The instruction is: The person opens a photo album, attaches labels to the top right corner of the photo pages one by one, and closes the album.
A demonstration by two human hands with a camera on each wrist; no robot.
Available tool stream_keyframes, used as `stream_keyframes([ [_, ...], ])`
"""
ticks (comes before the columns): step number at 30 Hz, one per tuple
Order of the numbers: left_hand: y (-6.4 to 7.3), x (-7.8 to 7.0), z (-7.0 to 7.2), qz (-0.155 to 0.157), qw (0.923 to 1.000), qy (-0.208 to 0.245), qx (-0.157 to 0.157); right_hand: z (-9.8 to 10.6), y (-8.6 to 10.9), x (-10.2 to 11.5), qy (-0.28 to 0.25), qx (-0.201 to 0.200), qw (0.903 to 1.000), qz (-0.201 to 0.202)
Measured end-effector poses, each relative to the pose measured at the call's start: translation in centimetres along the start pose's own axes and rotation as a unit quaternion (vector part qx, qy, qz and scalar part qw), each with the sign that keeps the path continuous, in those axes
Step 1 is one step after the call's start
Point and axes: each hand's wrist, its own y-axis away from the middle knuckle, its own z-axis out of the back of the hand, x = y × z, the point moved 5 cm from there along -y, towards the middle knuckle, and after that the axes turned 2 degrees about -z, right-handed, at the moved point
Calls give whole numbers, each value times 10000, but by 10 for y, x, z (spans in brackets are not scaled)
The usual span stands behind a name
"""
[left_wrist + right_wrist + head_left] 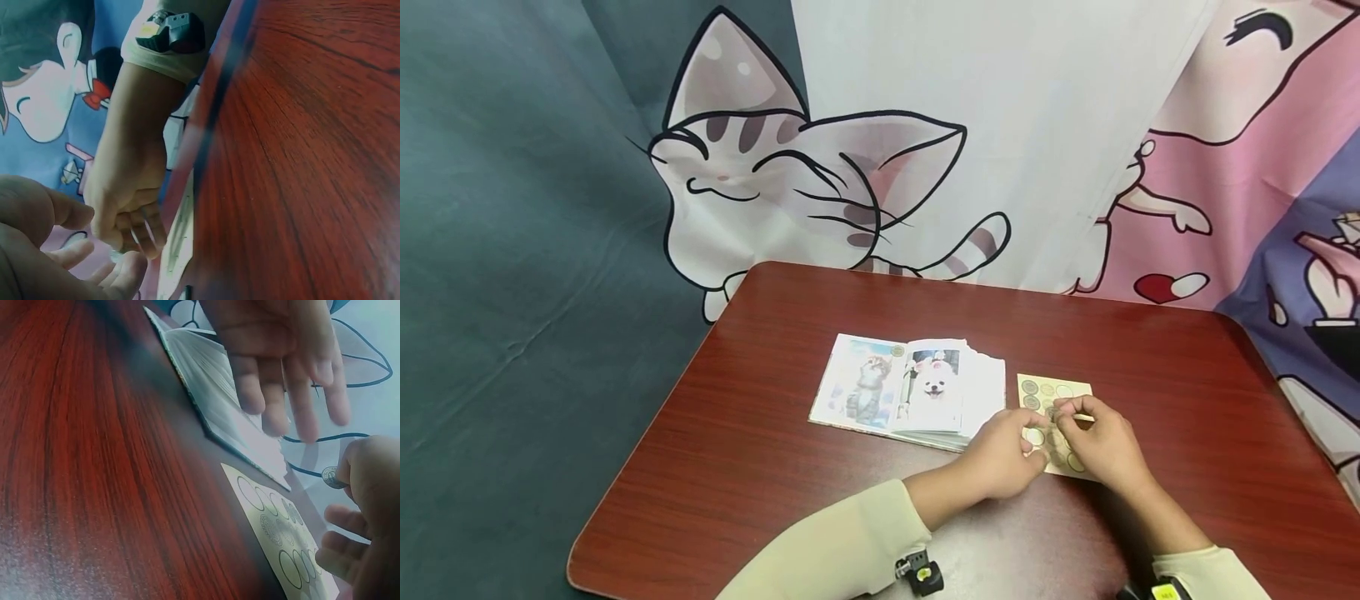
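Note:
In the head view a pale yellow sheet of round stickers (1075, 388) lies on the table, with several printed circles and several blank outlines. My right hand (1107, 444) is above its right part, thumb and index finger pinching a small round sticker (332, 477) with a dark printed design. My left hand (1006, 454) hovers by the sheet's left edge; in the right wrist view its fingers extend loosely and hold nothing. An open booklet (865, 383) lies left of the sheet, showing a kitten picture and a white dog picture. A small round sticker (897, 351) sits on the kitten page's upper corner.
The reddish-brown wooden table (722, 467) carries the booklet and sheet. Behind it hangs a cloth backdrop (1037, 100) with cartoon cats. A small black camera (921, 573) is strapped at the left sleeve's cuff, another at the right.

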Motion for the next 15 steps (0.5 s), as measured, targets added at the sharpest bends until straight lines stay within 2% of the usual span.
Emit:
stream_keyframes([
  [5, 11, -7, 11, -537, 9978, -318, 221, 3, 2, 0, 27, -113, 9999, -8],
  [8, 17, -8, 23, -870, 9945, -527, 246, 6, 1, 2, 32, -178, 9998, -22],
  [11, 24, -7, 37, -1269, 9879, -890, 83, 8, 2, 2, 25, -238, 9997, -45],
  [15, 34, -3, 60, -1679, 9715, -1631, -368, 9, 3, 2, -46, -289, 9996, -66],
])
